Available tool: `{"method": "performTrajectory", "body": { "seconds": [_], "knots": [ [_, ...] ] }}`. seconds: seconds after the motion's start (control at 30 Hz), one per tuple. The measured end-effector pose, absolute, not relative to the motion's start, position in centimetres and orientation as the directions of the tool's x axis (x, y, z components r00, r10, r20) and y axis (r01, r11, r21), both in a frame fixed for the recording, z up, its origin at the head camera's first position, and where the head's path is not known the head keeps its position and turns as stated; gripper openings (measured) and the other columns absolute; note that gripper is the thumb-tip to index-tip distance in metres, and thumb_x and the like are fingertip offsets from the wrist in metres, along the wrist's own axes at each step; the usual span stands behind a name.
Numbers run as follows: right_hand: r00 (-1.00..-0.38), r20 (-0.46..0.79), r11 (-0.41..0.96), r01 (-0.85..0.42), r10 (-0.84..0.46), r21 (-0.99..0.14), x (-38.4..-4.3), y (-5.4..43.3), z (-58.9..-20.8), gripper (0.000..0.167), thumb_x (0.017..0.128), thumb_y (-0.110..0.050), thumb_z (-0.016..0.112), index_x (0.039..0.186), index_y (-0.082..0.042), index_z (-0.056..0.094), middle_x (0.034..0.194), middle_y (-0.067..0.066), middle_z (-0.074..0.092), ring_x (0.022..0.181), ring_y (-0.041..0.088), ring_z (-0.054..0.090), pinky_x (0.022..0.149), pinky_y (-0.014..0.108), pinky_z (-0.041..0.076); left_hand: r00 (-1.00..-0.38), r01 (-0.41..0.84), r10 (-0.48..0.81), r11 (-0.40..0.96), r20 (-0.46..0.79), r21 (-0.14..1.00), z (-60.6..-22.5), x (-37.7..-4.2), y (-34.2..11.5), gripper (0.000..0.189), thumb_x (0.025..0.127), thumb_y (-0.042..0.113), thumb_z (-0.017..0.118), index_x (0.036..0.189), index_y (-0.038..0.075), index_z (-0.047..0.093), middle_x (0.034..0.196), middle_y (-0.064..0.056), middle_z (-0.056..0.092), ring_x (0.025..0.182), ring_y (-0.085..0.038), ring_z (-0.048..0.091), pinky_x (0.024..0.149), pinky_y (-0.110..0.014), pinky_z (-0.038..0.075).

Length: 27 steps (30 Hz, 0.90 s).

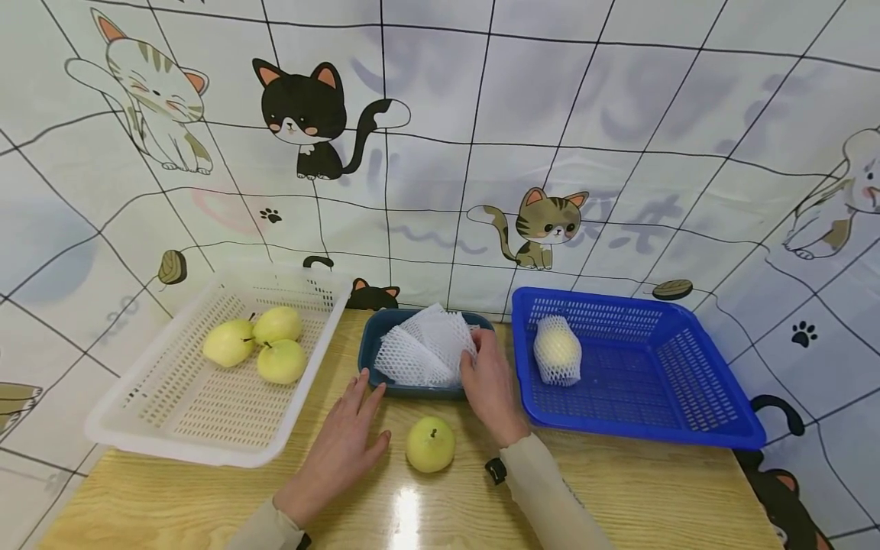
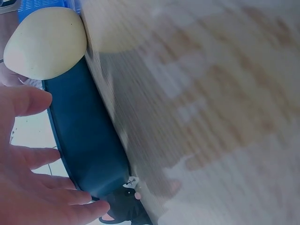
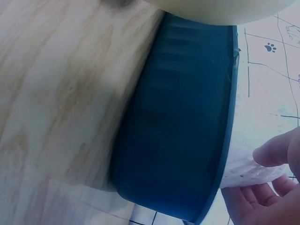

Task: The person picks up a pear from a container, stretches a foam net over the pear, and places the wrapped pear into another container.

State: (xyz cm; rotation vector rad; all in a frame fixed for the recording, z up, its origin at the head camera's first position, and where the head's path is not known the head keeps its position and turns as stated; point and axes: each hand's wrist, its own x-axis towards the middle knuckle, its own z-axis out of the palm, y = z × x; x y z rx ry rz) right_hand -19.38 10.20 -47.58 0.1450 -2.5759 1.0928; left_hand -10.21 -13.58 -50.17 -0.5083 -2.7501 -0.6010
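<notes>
A dark teal bin point(image 1: 369, 336) holds several white foam fruit nets point(image 1: 415, 355). At its right end, my right hand point(image 1: 491, 389) pinches a foam net point(image 3: 246, 168) between thumb and fingers, as the right wrist view shows. My left hand point(image 1: 341, 439) is spread with nearly straight fingers, its fingertips at the bin's front left corner; whether they touch it I cannot tell. On the table between the hands stands a yellow-green pear point(image 1: 430, 444), stem up. It also shows large in the left wrist view, as a pale round pear point(image 2: 47, 44).
To the left, a white perforated basket point(image 1: 206, 412) contains three pears point(image 1: 282, 361). On the right is a blue basket point(image 1: 639, 382) with one net-wrapped pear point(image 1: 558, 350) at its left side. A cat-patterned sheet point(image 1: 440, 176) hangs behind the wooden table point(image 1: 619, 489).
</notes>
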Motion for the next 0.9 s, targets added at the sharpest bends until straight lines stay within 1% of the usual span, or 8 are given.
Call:
{"method": "performTrajectory", "body": {
  "seconds": [0.1, 0.2, 0.33, 0.43, 0.57, 0.7, 0.83, 0.9],
  "knots": [
    [-0.918, 0.393, 0.706, -0.249, 0.045, -0.663, -19.3, 10.3, -47.3, 0.023, 0.1, -0.008, 0.06, 0.122, -0.002, 0.056, 0.11, 0.015, 0.065, 0.085, 0.031, 0.063, 0.074, 0.049, 0.053, -0.896, 0.397, 0.278, 0.851, 0.345, 0.344, -50.0, -10.2, -13.5, 0.07, 0.085, 0.019, 0.083, 0.143, -0.006, 0.054, 0.157, -0.034, 0.037, 0.139, -0.055, 0.042, 0.104, -0.066, 0.044],
    [-0.893, 0.446, 0.696, -0.286, 0.054, -0.658, -19.1, 10.4, -46.9, 0.02, 0.1, -0.007, 0.061, 0.119, -0.002, 0.058, 0.107, 0.015, 0.065, 0.087, 0.029, 0.063, 0.074, 0.047, 0.053, -0.894, 0.4, 0.281, 0.851, 0.35, 0.339, -50.0, -10.2, -13.5, 0.07, 0.084, 0.018, 0.083, 0.143, -0.006, 0.054, 0.156, -0.034, 0.037, 0.138, -0.056, 0.043, 0.103, -0.067, 0.044],
    [-0.861, 0.503, 0.646, -0.344, 0.071, -0.681, -18.9, 10.5, -46.2, 0.015, 0.101, -0.006, 0.06, 0.115, -0.001, 0.057, 0.105, 0.015, 0.062, 0.088, 0.028, 0.061, 0.074, 0.045, 0.052, -0.894, 0.399, 0.28, 0.852, 0.35, 0.339, -50.0, -10.2, -13.5, 0.07, 0.085, 0.019, 0.083, 0.144, -0.006, 0.054, 0.156, -0.034, 0.037, 0.138, -0.056, 0.042, 0.103, -0.067, 0.044],
    [-0.853, 0.515, 0.603, -0.367, 0.085, -0.709, -18.5, 10.7, -45.7, 0.016, 0.101, -0.006, 0.06, 0.115, 0.0, 0.055, 0.104, 0.015, 0.059, 0.088, 0.028, 0.057, 0.074, 0.044, 0.049, -0.901, 0.39, 0.276, 0.853, 0.335, 0.347, -50.1, -10.3, -13.5, 0.071, 0.085, 0.019, 0.083, 0.144, -0.005, 0.053, 0.158, -0.034, 0.035, 0.139, -0.056, 0.041, 0.103, -0.068, 0.043],
    [-0.871, 0.48, 0.539, -0.355, 0.106, -0.764, -17.8, 11.2, -45.2, 0.02, 0.102, -0.008, 0.061, 0.119, -0.001, 0.053, 0.109, 0.014, 0.059, 0.095, 0.028, 0.058, 0.081, 0.044, 0.05, -0.908, 0.382, 0.274, 0.854, 0.318, 0.353, -50.2, -10.3, -13.4, 0.07, 0.086, 0.021, 0.082, 0.145, -0.005, 0.053, 0.159, -0.033, 0.033, 0.141, -0.056, 0.038, 0.105, -0.068, 0.042],
    [-0.904, 0.409, 0.451, -0.317, 0.122, -0.834, -16.9, 11.6, -44.9, 0.024, 0.102, -0.009, 0.062, 0.121, -0.001, 0.051, 0.112, 0.014, 0.059, 0.103, 0.027, 0.061, 0.09, 0.046, 0.054, -0.905, 0.384, 0.275, 0.855, 0.324, 0.348, -50.3, -10.3, -13.4, 0.069, 0.087, 0.021, 0.082, 0.145, -0.005, 0.054, 0.159, -0.033, 0.034, 0.14, -0.056, 0.039, 0.105, -0.067, 0.042],
    [-0.931, 0.343, 0.391, -0.271, 0.125, -0.879, -15.8, 12.0, -44.6, 0.027, 0.101, -0.009, 0.064, 0.123, -0.001, 0.05, 0.111, 0.015, 0.059, 0.104, 0.027, 0.061, 0.091, 0.046, 0.055, -0.903, 0.386, 0.276, 0.858, 0.329, 0.339, -50.1, -10.2, -13.4, 0.069, 0.086, 0.021, 0.082, 0.145, -0.004, 0.055, 0.158, -0.033, 0.035, 0.139, -0.057, 0.04, 0.103, -0.068, 0.043],
    [-0.944, 0.308, 0.376, -0.245, 0.118, -0.894, -15.2, 12.2, -44.6, 0.029, 0.101, -0.01, 0.066, 0.124, -0.001, 0.05, 0.112, 0.014, 0.059, 0.105, 0.026, 0.062, 0.091, 0.043, 0.055, -0.904, 0.386, 0.28, 0.86, 0.324, 0.335, -49.9, -10.2, -13.4, 0.069, 0.087, 0.021, 0.082, 0.145, -0.004, 0.055, 0.158, -0.034, 0.035, 0.139, -0.057, 0.04, 0.102, -0.068, 0.044]
  ]
}}
